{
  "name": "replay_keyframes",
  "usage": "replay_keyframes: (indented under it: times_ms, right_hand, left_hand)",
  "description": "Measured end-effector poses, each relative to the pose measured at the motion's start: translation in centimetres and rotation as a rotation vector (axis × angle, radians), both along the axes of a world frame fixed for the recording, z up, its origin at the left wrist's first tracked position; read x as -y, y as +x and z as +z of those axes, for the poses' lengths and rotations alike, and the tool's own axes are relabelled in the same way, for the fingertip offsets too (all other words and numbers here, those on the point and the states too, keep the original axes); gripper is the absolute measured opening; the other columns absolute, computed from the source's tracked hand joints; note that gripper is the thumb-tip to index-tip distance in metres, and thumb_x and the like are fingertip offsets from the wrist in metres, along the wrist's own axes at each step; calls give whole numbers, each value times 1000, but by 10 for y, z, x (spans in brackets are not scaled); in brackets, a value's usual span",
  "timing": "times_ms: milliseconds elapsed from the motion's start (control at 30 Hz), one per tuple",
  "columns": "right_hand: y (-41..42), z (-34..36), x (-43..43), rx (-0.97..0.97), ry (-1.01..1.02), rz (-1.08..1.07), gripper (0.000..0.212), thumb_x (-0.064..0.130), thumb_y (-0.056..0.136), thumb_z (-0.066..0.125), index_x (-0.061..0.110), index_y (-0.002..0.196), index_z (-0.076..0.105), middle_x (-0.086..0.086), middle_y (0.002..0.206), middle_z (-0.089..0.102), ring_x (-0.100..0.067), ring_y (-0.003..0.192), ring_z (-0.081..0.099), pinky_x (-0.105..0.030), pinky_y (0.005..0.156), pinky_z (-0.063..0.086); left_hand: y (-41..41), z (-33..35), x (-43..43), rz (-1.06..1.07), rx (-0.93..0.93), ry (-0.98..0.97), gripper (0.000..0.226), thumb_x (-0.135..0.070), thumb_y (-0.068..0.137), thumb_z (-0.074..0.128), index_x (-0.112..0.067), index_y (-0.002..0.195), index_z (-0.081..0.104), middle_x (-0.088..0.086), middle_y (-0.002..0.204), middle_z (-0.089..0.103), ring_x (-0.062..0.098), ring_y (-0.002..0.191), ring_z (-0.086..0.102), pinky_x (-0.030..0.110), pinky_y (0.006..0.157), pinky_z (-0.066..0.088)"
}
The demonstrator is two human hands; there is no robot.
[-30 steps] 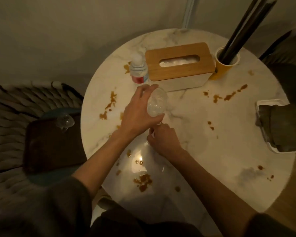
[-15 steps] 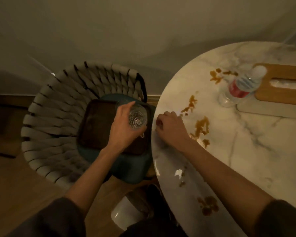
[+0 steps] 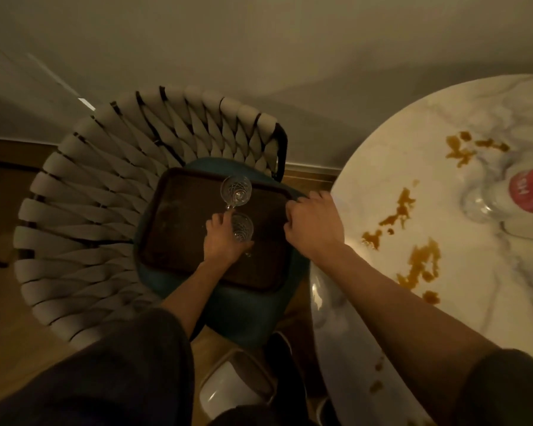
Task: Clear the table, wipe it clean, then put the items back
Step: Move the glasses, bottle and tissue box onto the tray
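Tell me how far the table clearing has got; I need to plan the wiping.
Done: one cut-crystal glass stands on the dark brown tray on the woven chair. In hand: the left hand sets a second crystal glass beside it; the right hand rests at the table edge. Left: the red-labelled plastic water bottle and brown spills remain on the round white marble table.

Woven chair (image 3: 111, 210) (teal seat) against dim wall (image 3: 259, 41).

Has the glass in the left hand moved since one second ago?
Yes. It went left off the marble table and down to the dark tray on the chair; the left hand holds the glass there beside a second glass.
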State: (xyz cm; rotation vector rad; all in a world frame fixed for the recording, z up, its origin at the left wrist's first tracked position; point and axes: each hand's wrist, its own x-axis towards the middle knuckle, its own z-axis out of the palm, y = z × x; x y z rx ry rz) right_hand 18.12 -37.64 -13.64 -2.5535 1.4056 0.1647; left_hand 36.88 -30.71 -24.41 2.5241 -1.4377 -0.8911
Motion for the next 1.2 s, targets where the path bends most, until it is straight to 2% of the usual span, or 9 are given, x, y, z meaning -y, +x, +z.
replay_keyframes:
  times_ms: [267, 533, 633, 733, 800, 900, 1000, 1067, 1200]
  right_hand:
    - [2, -3, 2, -47, 10, 18, 18, 35, 90, 50, 22, 92, 63, 0, 90, 65, -21, 95, 54, -35, 89, 34]
    - [3, 0, 1, -43, 14, 10, 17, 32, 88, 52, 20, 87, 64, 0, 83, 65, -22, 89, 55, -35, 87, 36]
    - [3, -1, 1, -31, 12, 9, 17, 32, 89, 50, 21, 85, 62, 1, 81, 64, -21, 89, 56, -35, 87, 35]
    - [2, 0, 0, 6, 8, 4, 16, 33, 89, 51, 22, 84, 62, 2, 81, 65, -19, 87, 56, -34, 88, 36]
    - [0, 3, 0, 56, 22, -15, 15, 33, 87, 53, 23, 83, 63, 3, 80, 65, -18, 85, 56, -33, 88, 37]
    - [-3, 11, 1, 206, 86, -85, 12, 30, 84, 57, 23, 82, 67, 3, 76, 63, -17, 82, 56, -31, 87, 38]
    - [-10, 31, 0, 558, 280, -293, 10, 15, 81, 62, 17, 80, 71, 2, 76, 66, -14, 75, 59, -30, 77, 48]
    - [-26, 49, -3, 755, 310, -431, 12, 6, 80, 61, 13, 78, 71, 1, 75, 68, -13, 70, 61, -25, 69, 47]
    - [-93, 75, -20, 814, 225, -591, 16, 3, 80, 59, 13, 80, 71, 3, 76, 70, -10, 70, 64, -19, 69, 48]
  left_hand:
    - [7, -41, 16, 99, -18, 16, 101, -25, 63, 86, -19, 145, 27, 15, 140, 32, 35, 127, 33, 49, 94, 44]
    - [8, -36, 15, 122, -59, 1, 100, -34, 66, 85, -23, 145, 25, 11, 147, 29, 34, 134, 29, 56, 101, 40]
    - [7, -21, 13, 101, -31, -110, 89, -32, 73, 79, -19, 146, 28, 9, 151, 27, 31, 138, 26, 56, 106, 34]
    - [4, 8, 18, 76, -155, -257, 65, -21, 83, 70, -15, 141, 40, 8, 142, 41, 24, 129, 41, 45, 106, 39]
    - [-1, 38, 25, 83, -354, -262, 41, -12, 88, 64, -15, 128, 53, 3, 121, 59, 12, 109, 58, 38, 99, 49]
    - [-15, 87, 33, -5, -471, -283, 23, -10, 93, 58, -19, 113, 62, -6, 94, 68, 2, 84, 66, 27, 83, 56]
    - [-34, 132, 37, -19, -554, -396, 16, -10, 94, 56, -17, 104, 66, -4, 80, 69, 6, 73, 67, 21, 71, 55]
    - [-54, 155, 40, -13, -638, -435, 15, -9, 95, 55, -14, 100, 68, -2, 70, 68, 10, 67, 67, 22, 65, 54]
    - [-117, 189, 45, -80, -773, -468, 15, -7, 94, 55, -14, 98, 68, 2, 70, 68, 13, 66, 66, 21, 62, 52]
